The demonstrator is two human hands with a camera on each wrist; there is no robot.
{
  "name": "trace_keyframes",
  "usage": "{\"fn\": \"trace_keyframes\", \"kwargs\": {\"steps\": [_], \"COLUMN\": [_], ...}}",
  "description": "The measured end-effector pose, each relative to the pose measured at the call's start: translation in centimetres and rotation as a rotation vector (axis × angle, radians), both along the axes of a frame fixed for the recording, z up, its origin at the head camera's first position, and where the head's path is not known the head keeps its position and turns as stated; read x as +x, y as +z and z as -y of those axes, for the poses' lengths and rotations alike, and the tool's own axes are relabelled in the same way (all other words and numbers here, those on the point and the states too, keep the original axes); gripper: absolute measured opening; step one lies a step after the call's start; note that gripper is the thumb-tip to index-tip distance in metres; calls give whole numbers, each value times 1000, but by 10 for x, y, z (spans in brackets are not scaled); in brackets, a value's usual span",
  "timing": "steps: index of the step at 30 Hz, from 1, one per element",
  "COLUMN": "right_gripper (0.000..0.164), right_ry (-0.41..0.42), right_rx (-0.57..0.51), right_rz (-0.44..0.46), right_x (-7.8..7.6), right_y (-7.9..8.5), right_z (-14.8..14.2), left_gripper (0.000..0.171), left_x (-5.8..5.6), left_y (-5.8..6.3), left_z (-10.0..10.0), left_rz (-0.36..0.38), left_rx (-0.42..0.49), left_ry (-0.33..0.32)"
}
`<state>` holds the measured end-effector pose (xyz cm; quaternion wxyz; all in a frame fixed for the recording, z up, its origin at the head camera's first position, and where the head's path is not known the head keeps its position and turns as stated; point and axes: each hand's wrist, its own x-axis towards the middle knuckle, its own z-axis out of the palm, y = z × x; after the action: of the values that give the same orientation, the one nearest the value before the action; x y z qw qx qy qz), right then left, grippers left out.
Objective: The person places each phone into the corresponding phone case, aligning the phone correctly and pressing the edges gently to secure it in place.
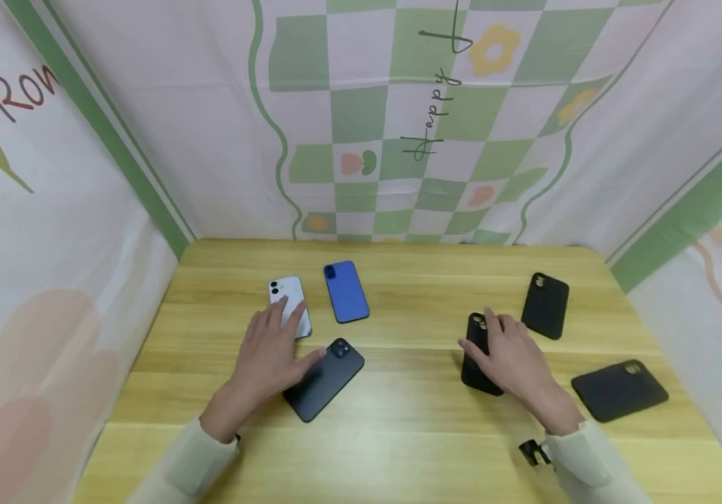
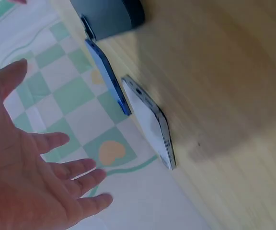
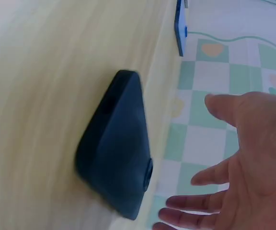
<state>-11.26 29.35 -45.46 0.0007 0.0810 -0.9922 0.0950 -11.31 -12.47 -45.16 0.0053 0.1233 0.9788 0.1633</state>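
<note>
In the head view my left hand [image 1: 269,350] is spread over a white phone [image 1: 301,325] and the corner of a dark grey phone [image 1: 326,388]. The left wrist view shows its fingers apart from the white phone [image 2: 147,122], holding nothing. A blue phone [image 1: 347,294] lies just beyond. My right hand [image 1: 515,353] hovers over a black phone case [image 1: 477,378] with a camera cutout. Seen from the right wrist, its loosely bent fingers stand off the black case [image 3: 121,143], the palm bare.
Two more black phone cases lie at the right, one farther back [image 1: 546,308] and one nearer the right edge [image 1: 619,392]. They rest on a wooden table [image 1: 411,434]. Patterned cloth [image 1: 361,119] hangs behind the table and along both sides.
</note>
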Motion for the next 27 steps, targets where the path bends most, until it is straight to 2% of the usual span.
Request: {"fn": "trace_keyframes", "kwargs": {"steps": [5, 9, 13, 21, 27], "right_gripper": [86, 87, 92, 102, 108], "right_ry": [-58, -94, -125, -173, -191], "right_rx": [-18, -23, -42, -51, -27], "right_rz": [45, 62, 95, 119, 128], "right_x": [2, 3, 3, 0, -1], "right_y": [-7, -12, -17, -23, -26], "right_z": [-12, -20, -25, -24, -20], "left_gripper": [78, 75, 77, 87, 93], "left_x": [9, 14, 18, 27, 29], "left_y": [-1, -3, -7, -18, -27], "left_z": [-4, -6, -10, -16, -25], "left_rz": [23, 39, 74, 201, 190], "left_rx": [11, 14, 9, -58, -85], "left_ry": [35, 45, 30, 38, 22]}}
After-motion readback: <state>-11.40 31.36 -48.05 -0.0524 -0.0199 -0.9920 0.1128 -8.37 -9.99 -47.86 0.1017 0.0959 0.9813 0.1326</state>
